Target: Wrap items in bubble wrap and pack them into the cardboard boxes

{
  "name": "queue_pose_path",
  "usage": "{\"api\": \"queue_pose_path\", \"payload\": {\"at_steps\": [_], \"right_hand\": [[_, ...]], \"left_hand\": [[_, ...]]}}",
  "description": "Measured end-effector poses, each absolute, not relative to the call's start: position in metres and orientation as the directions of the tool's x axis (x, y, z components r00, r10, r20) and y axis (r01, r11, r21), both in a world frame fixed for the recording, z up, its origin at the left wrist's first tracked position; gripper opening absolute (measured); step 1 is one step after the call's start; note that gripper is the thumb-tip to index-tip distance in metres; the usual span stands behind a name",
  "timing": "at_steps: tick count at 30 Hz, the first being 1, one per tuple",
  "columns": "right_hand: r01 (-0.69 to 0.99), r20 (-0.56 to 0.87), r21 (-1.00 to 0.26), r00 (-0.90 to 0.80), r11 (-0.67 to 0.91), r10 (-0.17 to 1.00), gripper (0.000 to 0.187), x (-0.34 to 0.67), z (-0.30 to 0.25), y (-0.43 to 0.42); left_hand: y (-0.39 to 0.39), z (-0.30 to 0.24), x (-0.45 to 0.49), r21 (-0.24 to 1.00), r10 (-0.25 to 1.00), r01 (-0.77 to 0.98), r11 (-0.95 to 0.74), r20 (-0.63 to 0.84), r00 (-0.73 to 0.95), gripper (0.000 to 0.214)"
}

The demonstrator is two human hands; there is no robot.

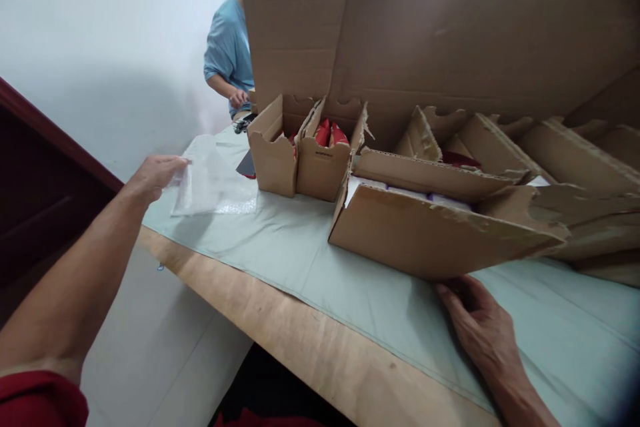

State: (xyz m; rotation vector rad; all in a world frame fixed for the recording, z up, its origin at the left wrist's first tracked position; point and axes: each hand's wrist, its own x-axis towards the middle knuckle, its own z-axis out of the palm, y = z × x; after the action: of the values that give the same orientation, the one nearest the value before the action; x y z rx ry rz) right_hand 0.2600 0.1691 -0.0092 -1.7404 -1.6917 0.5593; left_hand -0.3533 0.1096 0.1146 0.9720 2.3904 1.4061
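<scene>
At the left, my left hand (159,173) pinches the edge of a clear bubble-wrap bag (215,180), which lies flat on the cloth. Lower right, my right hand (483,327) rests by the bottom edge of a long cardboard box (430,233). Its thumb and forefinger are apart, and its other fingertips are hidden under the box. White and purple packs (410,194) show inside this box, which sits tilted.
Two narrow cardboard bins (324,170) stand beyond the bag, red packets (331,133) in one. More cardboard compartments (500,140) extend right, before a tall cardboard panel (440,33). A person in a blue shirt (230,40) is behind. The table's wooden edge (300,333) runs in front.
</scene>
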Motion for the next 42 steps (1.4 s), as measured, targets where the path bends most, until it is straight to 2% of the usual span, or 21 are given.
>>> {"api": "queue_pose_path", "payload": {"at_steps": [3,5,10,12,13,15,16,18,19,20,23,27,33,35,37,39,42], "right_hand": [[0.711,0.122,-0.703,0.071,0.035,0.99,0.051,0.259,-0.007,0.168],[0.704,0.121,-0.709,0.069,0.038,0.99,0.049,0.258,-0.006,0.168],[0.676,0.138,-0.734,0.054,0.066,0.989,0.045,0.259,-0.008,0.168],[0.648,0.135,-0.758,0.038,0.078,0.99,0.044,0.26,-0.008,0.168],[0.628,0.129,-0.774,0.032,0.08,0.991,0.044,0.261,-0.008,0.168],[0.597,0.115,-0.799,0.031,0.074,0.993,0.046,0.261,-0.008,0.169],[0.592,0.111,-0.803,0.033,0.07,0.993,0.046,0.262,-0.009,0.169],[0.594,0.118,-0.801,0.032,0.076,0.992,0.046,0.262,-0.011,0.17],[0.596,0.131,-0.798,0.029,0.088,0.991,0.045,0.263,-0.012,0.17],[0.596,0.147,-0.797,0.026,0.103,0.989,0.044,0.263,-0.014,0.171],[0.587,0.175,-0.799,0.02,0.131,0.984,0.044,0.263,-0.016,0.17],[0.576,0.15,-0.81,0.022,0.11,0.988,0.047,0.26,-0.013,0.168],[0.511,0.088,-0.854,-0.051,0.101,0.995,0.048,0.265,0.004,0.17],[0.583,0.047,-0.806,-0.105,0.1,0.993,0.046,0.276,0.015,0.167],[0.704,-0.001,-0.702,-0.147,0.104,0.989,0.044,0.288,0.03,0.155],[0.768,-0.027,-0.626,-0.193,0.134,0.981,0.041,0.294,0.046,0.134],[0.705,-0.011,-0.677,-0.297,0.211,0.955,0.038,0.28,0.071,0.091]], "left_hand": [[0.103,0.119,-0.352,0.859,0.641,0.356,0.367,0.044,-0.767,0.036],[0.102,0.12,-0.349,0.86,0.634,0.349,0.372,0.039,-0.772,0.035],[0.106,0.125,-0.338,0.821,0.609,0.439,0.365,0.147,-0.78,0.028],[0.103,0.127,-0.329,0.78,0.622,0.51,0.362,0.205,-0.755,0.036],[0.1,0.127,-0.323,0.757,0.624,0.546,0.36,0.24,-0.744,0.046],[0.091,0.123,-0.308,0.659,0.608,0.662,0.358,0.374,-0.701,0.068],[0.085,0.117,-0.3,0.575,0.615,0.741,0.346,0.458,-0.642,0.071],[0.076,0.101,-0.283,0.373,0.699,0.888,0.271,0.558,-0.448,0.06],[0.073,0.091,-0.276,0.314,0.762,0.925,0.216,0.538,-0.36,0.054],[0.071,0.08,-0.27,0.309,0.814,0.933,0.183,0.485,-0.32,0.052],[0.073,0.053,-0.258,0.447,0.866,0.865,0.229,0.312,-0.39,0.044],[0.074,0.048,-0.255,0.578,0.835,0.777,0.247,0.279,-0.474,0.017],[0.05,0.077,-0.242,0.799,0.78,0.593,0.097,0.309,-0.544,0.041],[0.044,0.081,-0.229,0.859,0.804,0.509,0.053,0.266,-0.532,0.049],[0.041,0.08,-0.209,0.92,0.85,0.391,0.021,0.189,-0.492,0.05],[0.042,0.074,-0.182,0.985,0.922,0.172,0.018,0.05,-0.385,0.045],[0.046,0.059,-0.13,0.979,0.987,-0.179,0.1,-0.12,-0.103,0.038]]}}
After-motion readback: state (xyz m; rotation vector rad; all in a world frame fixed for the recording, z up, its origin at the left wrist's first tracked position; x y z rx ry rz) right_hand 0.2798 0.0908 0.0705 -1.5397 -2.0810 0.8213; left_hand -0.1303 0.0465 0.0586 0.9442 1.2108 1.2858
